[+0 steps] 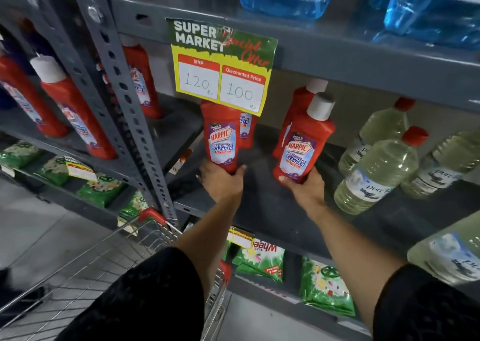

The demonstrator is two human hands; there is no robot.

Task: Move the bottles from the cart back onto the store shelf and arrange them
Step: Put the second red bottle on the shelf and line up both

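Your left hand (220, 178) grips the base of a red bottle (222, 138) from below, holding it upright over the front of the grey shelf (259, 210); the price sign (220, 65) hides its cap. Another red bottle (246, 130) stands just behind it, mostly covered. Your right hand (305, 187) clasps the bottom of a second red bottle with a white cap (304, 143), tilted slightly right. A further red bottle (296, 107) stands close behind that one. The wire cart (104, 262) sits below, its contents hard to make out.
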